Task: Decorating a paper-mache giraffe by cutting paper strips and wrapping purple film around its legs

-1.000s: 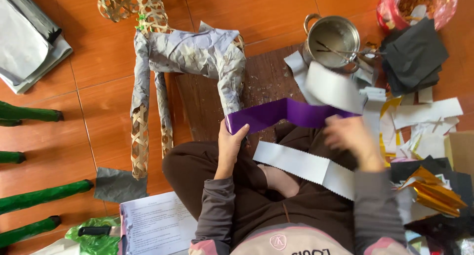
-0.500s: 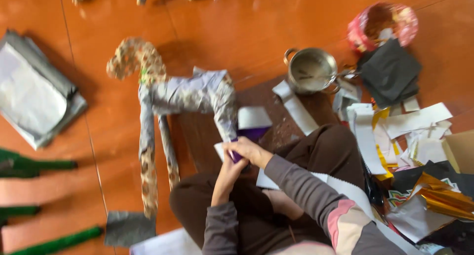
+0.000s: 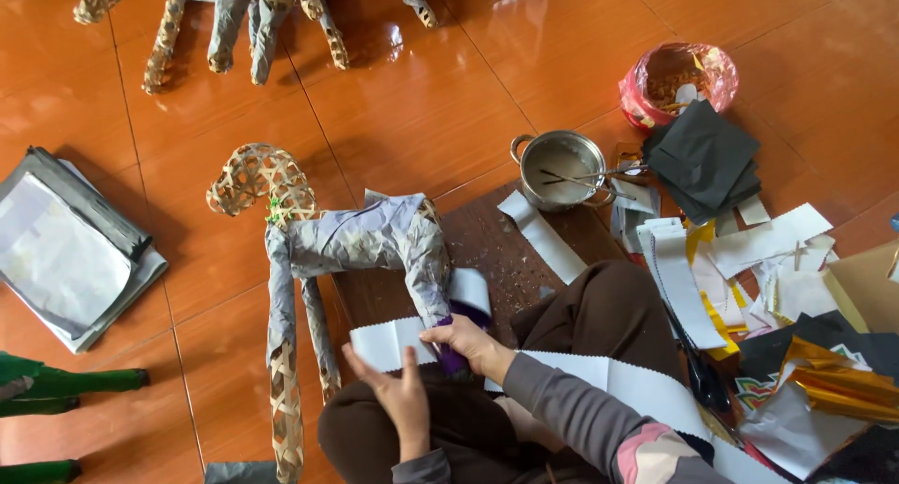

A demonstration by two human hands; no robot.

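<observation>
A woven bamboo animal figure (image 3: 309, 250) stands on the floor in front of me, its body wrapped in grey paper. My right hand (image 3: 465, 342) presses a purple paper strip (image 3: 451, 358), white on its back side, against the figure's hind leg. Part of the strip (image 3: 389, 342) lies white side up to the left, and my left hand (image 3: 395, 396) lies flat against it with fingers spread. My knees and brown trousers fill the bottom of the view.
A metal pot (image 3: 562, 170) with a stick in it stands on a dark wooden board (image 3: 496, 250). Black sheets (image 3: 702, 161), white strips, gold foil (image 3: 838, 381) and a pink bag (image 3: 679, 77) lie right. Grey sheets (image 3: 66, 250) lie left; another wrapped figure (image 3: 253, 16) is above.
The camera has tilted up toward the floor. The purple strip, earlier held stretched between both hands, is now wrapped around the figure's hind leg, and both hands have come down to it.
</observation>
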